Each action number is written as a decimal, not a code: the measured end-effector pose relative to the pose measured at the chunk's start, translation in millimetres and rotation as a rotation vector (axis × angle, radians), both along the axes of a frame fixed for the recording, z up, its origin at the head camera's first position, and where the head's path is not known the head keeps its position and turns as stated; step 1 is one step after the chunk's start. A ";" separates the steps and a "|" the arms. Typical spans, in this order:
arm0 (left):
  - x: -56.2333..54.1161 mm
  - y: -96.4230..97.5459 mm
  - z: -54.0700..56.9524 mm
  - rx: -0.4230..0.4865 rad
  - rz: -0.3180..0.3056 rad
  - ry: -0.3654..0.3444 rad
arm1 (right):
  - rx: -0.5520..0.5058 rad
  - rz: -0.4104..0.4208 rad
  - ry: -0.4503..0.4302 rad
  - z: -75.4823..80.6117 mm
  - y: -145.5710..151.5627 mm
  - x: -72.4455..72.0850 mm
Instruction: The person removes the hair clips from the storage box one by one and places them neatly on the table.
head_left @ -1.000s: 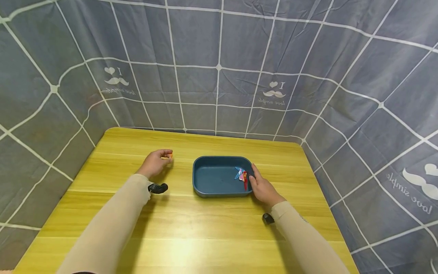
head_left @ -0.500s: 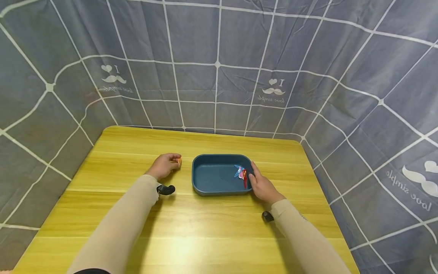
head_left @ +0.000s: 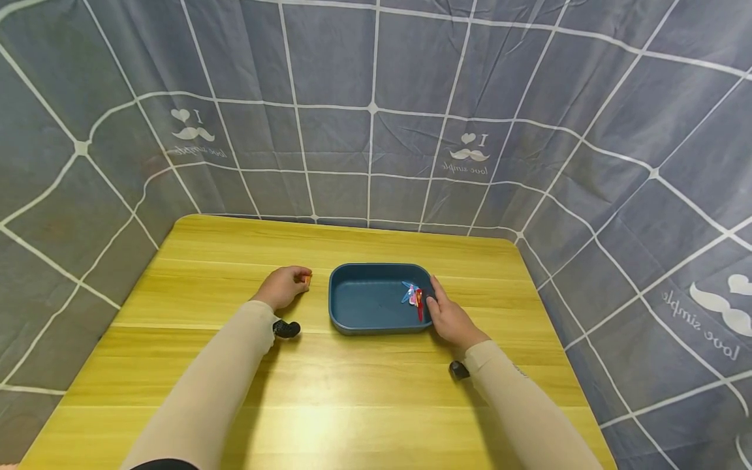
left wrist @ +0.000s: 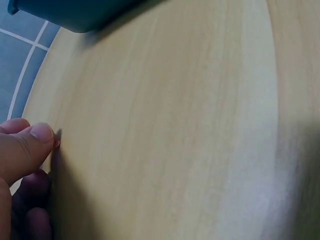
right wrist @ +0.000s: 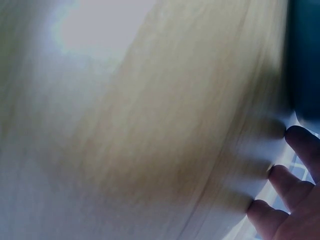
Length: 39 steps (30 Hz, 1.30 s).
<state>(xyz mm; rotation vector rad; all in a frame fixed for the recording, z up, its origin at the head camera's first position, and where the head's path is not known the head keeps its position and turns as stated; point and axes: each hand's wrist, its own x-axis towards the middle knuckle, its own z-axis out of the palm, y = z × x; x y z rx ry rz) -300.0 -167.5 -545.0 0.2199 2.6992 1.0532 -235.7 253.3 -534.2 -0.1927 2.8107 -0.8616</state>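
Note:
Left of the dark teal tray (head_left: 364, 303), my left hand (head_left: 281, 287) pinches a small orange hair clip (head_left: 307, 279) between thumb and fingertips, low over the table. Only a reddish tip of the clip (left wrist: 57, 143) shows past the thumb in the left wrist view. My right hand (head_left: 455, 321) holds the tray's right end, thumb over the rim and fingers along the outer wall. Its fingertips (right wrist: 280, 175) are close to the tabletop in the right wrist view. Inside the tray, at the right, a red clip (head_left: 420, 305) lies with pink and blue ones (head_left: 407, 297).
The yellow wood-grain table (head_left: 352, 391) has rounded back corners. A grey curtain (head_left: 335, 137) with white grid lines hangs behind it and at both sides. Black wrist cameras (head_left: 286, 329) sit under both cuffs.
My left hand has moved right, toward the tray, and slightly down with the orange hair clip, slowing over the last half second. The right hand and the tray have stayed in place.

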 end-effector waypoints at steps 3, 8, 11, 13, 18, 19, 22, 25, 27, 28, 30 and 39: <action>0.5 -0.7 0.2 -0.021 -0.007 0.006 | 0.009 0.002 0.008 -0.6 0.2 0.1; 0.9 -1.7 0.7 -0.048 -0.019 0.010 | 0.006 0.003 0.011 1.5 -0.1 0.3; 0.1 -1.4 1.1 -0.075 -0.033 0.018 | 0.008 0.006 0.013 2.5 -0.5 0.4; -0.5 -0.8 1.3 -0.089 -0.043 0.021 | 0.007 0.006 0.013 2.6 -0.6 0.2; -1.0 0.4 2.2 -0.099 -0.043 0.017 | 0.007 0.004 0.006 2.1 -0.3 -0.1; -1.0 0.5 2.2 -0.101 -0.041 0.017 | 0.007 0.001 0.005 2.1 -0.3 -0.2; -0.8 0.7 2.0 -0.107 -0.034 0.019 | 0.011 -0.005 0.001 2.6 -0.6 -0.3; -0.7 1.4 1.5 -0.110 -0.028 0.024 | 0.007 -0.010 0.000 3.0 -1.1 -0.3; -0.6 2.2 0.7 -0.111 -0.024 0.024 | 0.008 -0.009 -0.002 2.6 -1.1 -0.2; -0.6 2.6 0.1 -0.112 -0.021 0.022 | 0.009 -0.007 -0.003 2.1 -1.0 -0.1; -0.6 3.2 -1.4 -0.115 -0.014 0.021 | 0.011 -0.003 -0.004 0.9 -0.3 0.0; -0.1 5.9 -4.3 -0.115 0.007 0.026 | 0.005 -0.002 0.001 -0.6 0.5 0.6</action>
